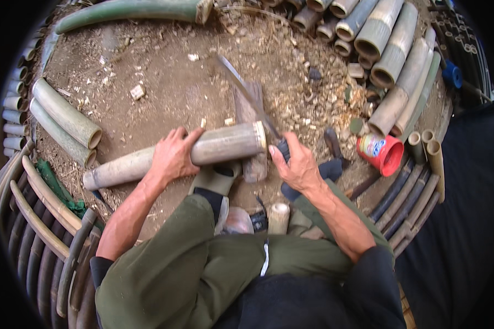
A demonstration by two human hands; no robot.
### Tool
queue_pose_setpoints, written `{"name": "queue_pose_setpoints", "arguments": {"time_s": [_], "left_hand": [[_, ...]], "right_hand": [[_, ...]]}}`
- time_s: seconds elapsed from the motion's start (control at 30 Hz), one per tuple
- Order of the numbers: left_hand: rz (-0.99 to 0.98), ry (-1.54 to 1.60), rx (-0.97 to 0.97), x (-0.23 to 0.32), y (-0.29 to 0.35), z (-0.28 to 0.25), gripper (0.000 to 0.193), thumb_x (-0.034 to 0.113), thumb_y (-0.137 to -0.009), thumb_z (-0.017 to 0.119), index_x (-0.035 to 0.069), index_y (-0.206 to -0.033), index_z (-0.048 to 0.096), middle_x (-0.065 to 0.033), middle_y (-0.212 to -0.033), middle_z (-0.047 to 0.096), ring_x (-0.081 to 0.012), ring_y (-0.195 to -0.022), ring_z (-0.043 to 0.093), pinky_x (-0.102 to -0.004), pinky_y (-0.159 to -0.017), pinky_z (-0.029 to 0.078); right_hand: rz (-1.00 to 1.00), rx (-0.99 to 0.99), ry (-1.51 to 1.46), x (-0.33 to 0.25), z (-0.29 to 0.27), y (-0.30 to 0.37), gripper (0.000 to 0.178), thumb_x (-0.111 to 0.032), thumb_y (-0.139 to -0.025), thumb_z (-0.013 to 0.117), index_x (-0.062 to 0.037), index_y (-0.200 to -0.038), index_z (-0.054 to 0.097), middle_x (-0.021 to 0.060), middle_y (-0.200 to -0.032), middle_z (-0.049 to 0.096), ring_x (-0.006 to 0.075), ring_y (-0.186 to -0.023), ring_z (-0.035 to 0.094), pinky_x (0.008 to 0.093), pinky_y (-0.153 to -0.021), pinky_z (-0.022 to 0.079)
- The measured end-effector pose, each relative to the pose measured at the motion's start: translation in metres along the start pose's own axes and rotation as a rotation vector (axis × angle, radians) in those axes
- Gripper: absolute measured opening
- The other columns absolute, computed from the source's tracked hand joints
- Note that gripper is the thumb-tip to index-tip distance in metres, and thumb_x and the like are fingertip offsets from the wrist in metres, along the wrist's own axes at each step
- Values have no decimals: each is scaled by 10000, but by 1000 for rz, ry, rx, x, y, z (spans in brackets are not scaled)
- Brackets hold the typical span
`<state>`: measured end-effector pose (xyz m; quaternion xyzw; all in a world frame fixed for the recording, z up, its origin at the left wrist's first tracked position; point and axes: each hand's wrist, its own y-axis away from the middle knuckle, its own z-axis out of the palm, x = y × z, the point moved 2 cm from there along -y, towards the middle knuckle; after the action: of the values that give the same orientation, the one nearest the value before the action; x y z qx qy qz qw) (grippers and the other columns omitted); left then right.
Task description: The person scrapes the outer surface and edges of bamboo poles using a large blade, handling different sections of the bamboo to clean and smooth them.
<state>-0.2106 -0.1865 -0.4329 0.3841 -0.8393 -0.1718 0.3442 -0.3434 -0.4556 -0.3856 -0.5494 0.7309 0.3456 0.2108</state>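
Observation:
A thick bamboo section (233,143) lies slantwise across my raised leg, with its cut end to the right. My left hand (175,153) is wrapped over the middle of it from above. In my right hand (300,164) is the dark handle of a machete (246,93). Its long blade points away and to the left, just beyond the bamboo's cut end. Beneath the blade and the bamboo, a flat wooden block (255,169) lies on the ground. Whether the blade touches the bamboo or the block I cannot tell.
A red plastic tub (389,156) lies tipped over at the right. Bamboo tubes (395,60) are stacked at the far right, and two bamboo pieces (68,112) lie at the left. Wood chips cover the dirt floor (164,71). A short bamboo piece (279,218) stands between my legs.

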Motion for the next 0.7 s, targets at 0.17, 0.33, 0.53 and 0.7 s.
{"name": "queue_pose_setpoints", "arguments": {"time_s": [0.17,0.33,0.53,0.7], "left_hand": [[26,-60,87,2,6,7,930,235,-573,858,240,-1411,455,-144,-1123,557,-337,-1102,563,-459,-933,488],[22,-100,140,8,6,10,921,191,-575,846,238,-1409,458,-145,-1141,551,-336,-1106,559,-451,-937,471],[28,-83,214,6,14,20,947,168,-552,841,237,-1414,455,-156,-1157,546,-344,-1105,557,-473,-959,449],[43,-133,232,7,7,13,1048,251,-596,877,252,-1512,369,-168,-1200,556,-366,-1149,555,-484,-999,443]], "right_hand": [[-118,113,20,-12,0,-2,356,-243,-956,636,52,-1117,519,248,-817,660,340,-684,714,401,-561,548],[99,-74,49,17,-3,-6,345,-247,-955,638,14,-1149,522,253,-808,659,409,-686,693,457,-594,549],[-223,258,-93,-6,-1,7,376,-244,-934,667,4,-1177,522,247,-809,662,424,-687,686,471,-595,555],[273,-202,119,41,9,-6,357,-295,-960,614,-29,-1163,489,287,-813,657,510,-786,644,553,-682,520]]}}
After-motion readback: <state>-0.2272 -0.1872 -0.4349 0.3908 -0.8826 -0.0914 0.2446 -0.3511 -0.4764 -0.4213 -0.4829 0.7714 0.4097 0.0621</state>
